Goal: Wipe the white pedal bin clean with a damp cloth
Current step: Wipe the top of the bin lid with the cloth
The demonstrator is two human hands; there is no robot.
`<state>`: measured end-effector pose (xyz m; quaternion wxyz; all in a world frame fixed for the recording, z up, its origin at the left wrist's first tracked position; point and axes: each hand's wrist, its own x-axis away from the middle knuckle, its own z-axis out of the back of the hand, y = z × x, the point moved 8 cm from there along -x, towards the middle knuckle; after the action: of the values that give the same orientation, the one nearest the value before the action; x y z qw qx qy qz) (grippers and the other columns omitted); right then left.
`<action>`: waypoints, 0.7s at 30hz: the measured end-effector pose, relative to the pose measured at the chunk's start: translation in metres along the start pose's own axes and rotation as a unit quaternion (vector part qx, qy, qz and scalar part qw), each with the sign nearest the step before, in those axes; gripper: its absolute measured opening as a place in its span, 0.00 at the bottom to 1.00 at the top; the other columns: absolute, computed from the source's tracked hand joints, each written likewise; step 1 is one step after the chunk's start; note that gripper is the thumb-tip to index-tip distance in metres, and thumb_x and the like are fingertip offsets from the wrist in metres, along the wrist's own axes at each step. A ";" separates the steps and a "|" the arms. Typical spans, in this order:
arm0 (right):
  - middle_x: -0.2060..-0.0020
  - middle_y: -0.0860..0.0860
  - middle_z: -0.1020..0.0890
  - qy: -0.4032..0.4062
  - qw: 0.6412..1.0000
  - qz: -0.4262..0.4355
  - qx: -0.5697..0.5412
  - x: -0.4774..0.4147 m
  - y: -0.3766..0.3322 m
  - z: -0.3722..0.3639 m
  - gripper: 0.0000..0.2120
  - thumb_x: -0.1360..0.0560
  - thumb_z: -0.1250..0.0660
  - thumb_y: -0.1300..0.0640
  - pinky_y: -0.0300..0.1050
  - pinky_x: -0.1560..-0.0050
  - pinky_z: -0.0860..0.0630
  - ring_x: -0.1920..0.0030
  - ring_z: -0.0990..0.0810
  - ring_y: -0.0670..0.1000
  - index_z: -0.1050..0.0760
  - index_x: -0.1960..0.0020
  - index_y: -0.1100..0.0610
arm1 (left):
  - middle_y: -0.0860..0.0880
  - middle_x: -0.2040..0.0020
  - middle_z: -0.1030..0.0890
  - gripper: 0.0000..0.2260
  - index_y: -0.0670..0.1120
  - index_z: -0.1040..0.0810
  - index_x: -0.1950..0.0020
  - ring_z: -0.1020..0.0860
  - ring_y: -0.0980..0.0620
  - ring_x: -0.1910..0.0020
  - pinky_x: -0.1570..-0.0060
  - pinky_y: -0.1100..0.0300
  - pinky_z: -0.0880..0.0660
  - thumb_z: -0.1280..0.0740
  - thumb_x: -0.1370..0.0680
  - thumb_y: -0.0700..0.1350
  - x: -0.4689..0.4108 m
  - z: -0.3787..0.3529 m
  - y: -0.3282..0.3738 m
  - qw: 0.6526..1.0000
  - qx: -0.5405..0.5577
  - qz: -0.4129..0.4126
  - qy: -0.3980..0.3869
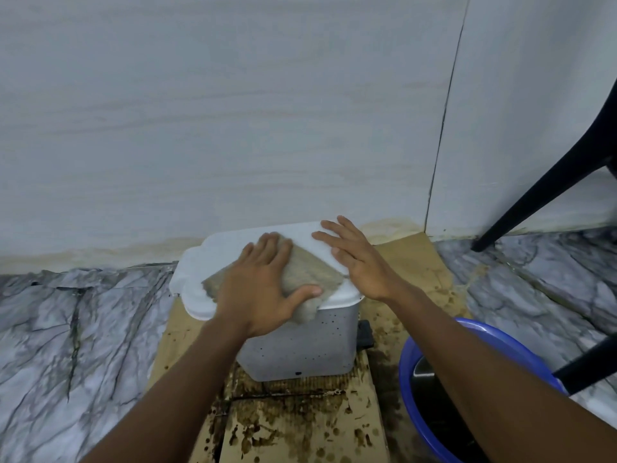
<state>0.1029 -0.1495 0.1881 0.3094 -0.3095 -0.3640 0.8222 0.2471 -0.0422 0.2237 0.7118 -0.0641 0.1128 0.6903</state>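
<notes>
Two hands are being shown in the head view, both on one white plastic pedal bin [300,349], which is standing upright on a brown, dark-stained cardboard sheet [300,426] close to a pale streaked wall [233,111].

- Left hand [263,289]: being pressed flat onto a grey-beige square cloth [314,269], fingers straight and close together, thumb splayed; nothing is being pinched.
- Cloth: being held spread on the bin's white scalloped lid [213,259], one corner hanging over the near edge.
- Right hand [357,259]: being rested open on the lid's far right part, fingers fanned, just beside the cloth.
- Black foot pedal [365,335]: sitting low at the bin's right side.
- Round blue plastic basin [405,372]: standing right of the bin, partly crossed by the right forearm.
- Black chair legs [534,202]: being seen at the right edge, on grey veined marble flooring [66,329].
</notes>
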 end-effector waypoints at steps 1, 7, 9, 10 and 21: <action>0.23 0.44 0.36 -0.002 1.000 0.007 0.000 0.000 0.000 0.001 0.19 0.16 0.47 0.53 0.55 0.20 0.53 0.20 0.52 0.43 0.30 0.27 0.45 | 0.44 0.17 0.43 0.47 0.46 0.43 0.17 0.47 0.47 0.17 0.22 0.54 0.58 0.56 0.24 0.78 -0.007 -0.004 0.016 1.000 -0.007 -0.010 -0.004; 0.22 0.43 0.37 -0.021 1.000 -0.009 -0.007 -0.002 0.002 -0.001 0.18 0.14 0.47 0.56 0.53 0.20 0.53 0.20 0.52 0.42 0.30 0.27 0.46 | 0.49 0.18 0.41 0.37 0.50 0.40 0.18 0.44 0.52 0.19 0.20 0.47 0.43 0.51 0.20 0.71 0.003 -0.004 -0.004 0.996 0.040 -0.075 -0.004; 0.23 0.43 0.36 -0.017 1.000 -0.014 -0.021 -0.001 0.001 -0.003 0.18 0.14 0.46 0.57 0.52 0.20 0.53 0.20 0.52 0.42 0.29 0.27 0.48 | 0.51 0.19 0.39 0.35 0.51 0.38 0.19 0.41 0.52 0.20 0.22 0.45 0.39 0.50 0.19 0.71 0.025 0.002 -0.046 0.997 0.044 -0.058 0.013; 0.23 0.43 0.36 -0.012 1.000 -0.012 -0.023 0.000 0.001 -0.004 0.18 0.14 0.46 0.57 0.52 0.20 0.53 0.20 0.51 0.42 0.29 0.27 0.48 | 0.51 0.19 0.38 0.35 0.52 0.38 0.19 0.41 0.52 0.20 0.22 0.44 0.39 0.49 0.19 0.71 0.035 0.005 -0.067 0.998 0.043 -0.041 0.017; 0.24 0.43 0.34 0.028 0.999 0.021 -0.022 0.004 0.001 -0.001 0.18 0.19 0.47 0.42 0.58 0.20 0.50 0.20 0.49 0.45 0.29 0.31 0.39 | 0.41 0.18 0.40 0.43 0.44 0.41 0.18 0.44 0.44 0.18 0.20 0.48 0.52 0.56 0.21 0.74 0.003 -0.010 0.022 1.000 -0.025 0.011 0.013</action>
<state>0.1013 -0.1467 0.1853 0.2956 -0.3470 -0.3662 0.8113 0.2243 -0.0409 0.2149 0.7008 -0.0898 0.1058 0.6998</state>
